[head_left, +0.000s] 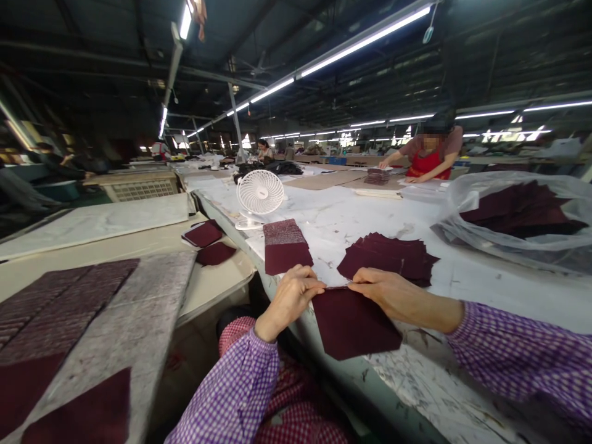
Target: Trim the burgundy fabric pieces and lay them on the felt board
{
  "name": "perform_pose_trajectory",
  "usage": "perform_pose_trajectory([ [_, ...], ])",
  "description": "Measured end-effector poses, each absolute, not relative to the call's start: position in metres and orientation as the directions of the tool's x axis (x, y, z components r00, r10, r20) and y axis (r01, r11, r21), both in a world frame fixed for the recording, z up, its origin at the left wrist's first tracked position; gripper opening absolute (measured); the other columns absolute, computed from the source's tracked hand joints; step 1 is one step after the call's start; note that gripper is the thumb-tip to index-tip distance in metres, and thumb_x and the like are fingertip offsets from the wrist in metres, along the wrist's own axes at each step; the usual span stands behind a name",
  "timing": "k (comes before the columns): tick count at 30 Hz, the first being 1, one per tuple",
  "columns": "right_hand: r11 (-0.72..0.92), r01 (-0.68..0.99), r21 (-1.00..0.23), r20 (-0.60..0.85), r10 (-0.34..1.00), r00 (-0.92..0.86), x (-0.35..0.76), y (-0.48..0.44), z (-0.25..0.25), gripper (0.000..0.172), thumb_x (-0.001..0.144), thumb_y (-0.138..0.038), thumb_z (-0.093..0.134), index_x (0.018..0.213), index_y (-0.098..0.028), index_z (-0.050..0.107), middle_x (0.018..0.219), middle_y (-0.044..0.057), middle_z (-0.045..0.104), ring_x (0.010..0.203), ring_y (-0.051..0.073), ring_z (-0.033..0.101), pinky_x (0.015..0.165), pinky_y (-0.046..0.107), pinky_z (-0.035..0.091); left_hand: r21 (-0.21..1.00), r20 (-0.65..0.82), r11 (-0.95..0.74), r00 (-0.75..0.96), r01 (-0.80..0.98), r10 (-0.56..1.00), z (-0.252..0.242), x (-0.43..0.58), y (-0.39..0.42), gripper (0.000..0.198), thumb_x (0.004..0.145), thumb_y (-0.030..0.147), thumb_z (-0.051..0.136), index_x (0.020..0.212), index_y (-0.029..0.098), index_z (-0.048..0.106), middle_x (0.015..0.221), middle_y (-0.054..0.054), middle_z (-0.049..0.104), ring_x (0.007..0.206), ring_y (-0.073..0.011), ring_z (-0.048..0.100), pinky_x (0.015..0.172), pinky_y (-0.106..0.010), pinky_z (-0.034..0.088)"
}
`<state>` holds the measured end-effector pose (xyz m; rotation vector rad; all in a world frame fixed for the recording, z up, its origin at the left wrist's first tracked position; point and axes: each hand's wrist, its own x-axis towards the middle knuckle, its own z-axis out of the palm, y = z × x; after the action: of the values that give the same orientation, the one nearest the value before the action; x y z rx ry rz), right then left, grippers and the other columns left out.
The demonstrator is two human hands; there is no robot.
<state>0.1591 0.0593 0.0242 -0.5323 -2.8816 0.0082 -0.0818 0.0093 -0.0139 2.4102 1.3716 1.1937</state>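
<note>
A dark maroon fabric piece [354,324] lies at the near edge of the white worktable [462,290]. My left hand [290,299] pinches its upper left corner, fingers closed on the cloth. My right hand [391,295] grips its top edge at the right, fingers pressed together. Just beyond my hands lie a fanned pile of maroon pieces [388,256] and a squared stack of maroon pieces [284,246].
A small white fan [259,194] stands behind the stack. A clear plastic bag of maroon pieces [520,213] sits at the right. On the left are a grey board [134,320] and more maroon pieces [203,234]. A person in red [428,157] works at the far end.
</note>
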Motion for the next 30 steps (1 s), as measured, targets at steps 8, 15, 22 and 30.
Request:
perform_pose_trajectory([
  [8, 0.914, 0.360, 0.190, 0.060, 0.355, -0.933, 0.148, 0.050, 0.037, 0.055, 0.079, 0.004, 0.034, 0.126, -0.017, 0.053, 0.087, 0.009, 0.049, 0.079, 0.019, 0.049, 0.071, 0.031, 0.044, 0.475, 0.589, -0.593, 0.266, 0.650, 0.763, -0.017, -0.084, 0.007, 0.023, 0.086, 0.035, 0.053, 0.087, 0.023, 0.072, 0.082, -0.003, 0.062, 0.080, -0.0159, 0.051, 0.075, -0.030, 0.043],
  [15, 0.881, 0.321, 0.347, -0.020, 0.349, -0.937, 0.130, 0.051, 0.044, 0.070, 0.074, 0.004, 0.042, 0.136, -0.030, 0.042, 0.082, 0.006, 0.049, 0.066, 0.015, 0.045, 0.060, 0.025, 0.035, 0.475, 0.572, -0.633, 0.332, 0.611, 0.750, -0.017, -0.096, 0.006, 0.024, 0.087, 0.034, 0.052, 0.089, 0.022, 0.072, 0.091, -0.004, 0.065, 0.086, -0.0162, 0.053, 0.078, -0.031, 0.045],
  [22, 0.822, 0.341, 0.457, 0.022, 0.373, -0.928, 0.118, 0.045, 0.044, 0.060, 0.085, -0.005, 0.038, 0.137, -0.035, 0.038, 0.089, 0.007, 0.054, 0.062, 0.014, 0.046, 0.053, 0.024, 0.029, 0.519, 0.569, -0.656, 0.351, 0.548, 0.743, -0.021, -0.114, -0.004, 0.023, 0.089, 0.030, 0.051, 0.099, 0.020, 0.069, 0.104, -0.006, 0.066, 0.095, -0.0178, 0.057, 0.088, -0.035, 0.045],
  [30, 0.861, 0.499, -0.095, -0.002, 0.501, -0.865, 0.123, 0.072, 0.043, 0.022, 0.085, -0.026, 0.055, 0.106, -0.020, 0.057, 0.082, 0.002, 0.058, 0.077, 0.016, 0.054, 0.070, 0.027, 0.040, 0.608, 0.559, -0.599, 0.254, 0.521, 0.789, -0.023, -0.108, -0.010, 0.017, 0.087, 0.028, 0.053, 0.087, 0.018, 0.067, 0.101, -0.006, 0.067, 0.096, -0.0185, 0.059, 0.090, -0.035, 0.045],
])
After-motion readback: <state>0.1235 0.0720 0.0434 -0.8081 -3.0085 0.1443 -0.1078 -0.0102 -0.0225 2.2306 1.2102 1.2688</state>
